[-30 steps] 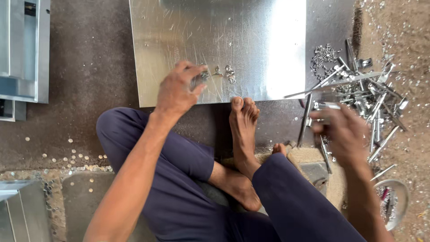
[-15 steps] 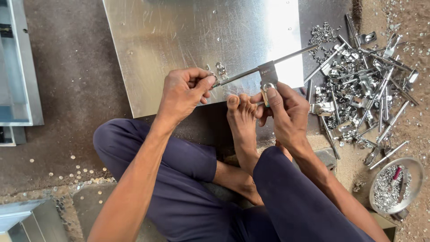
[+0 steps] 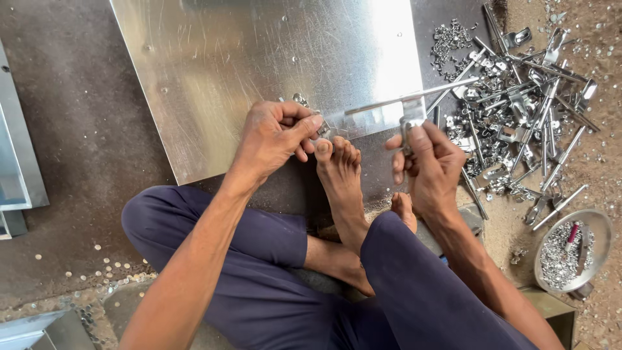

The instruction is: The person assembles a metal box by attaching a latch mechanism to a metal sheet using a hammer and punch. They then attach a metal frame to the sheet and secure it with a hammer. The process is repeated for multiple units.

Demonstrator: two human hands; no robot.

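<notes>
I sit on the ground with my bare foot resting on the near edge of a large shiny metal sheet. My right hand grips the bracket of a long metal latch rod, held level above the sheet's near right corner. My left hand is pinched shut on a small metal piece right at the sheet's edge, beside a little cluster of small fasteners. The two hands are about a foot's width apart, one on each side of my toes.
A heap of metal rods and latch parts lies on the ground at the right. A round metal bowl of small fasteners sits at the lower right. Metal frames lie at the left, with loose bits scattered near my knee.
My right hand picked a latch rod from the heap at the right and brought it over the sheet's corner. My left hand stayed at the sheet's edge, pinching a small piece.
</notes>
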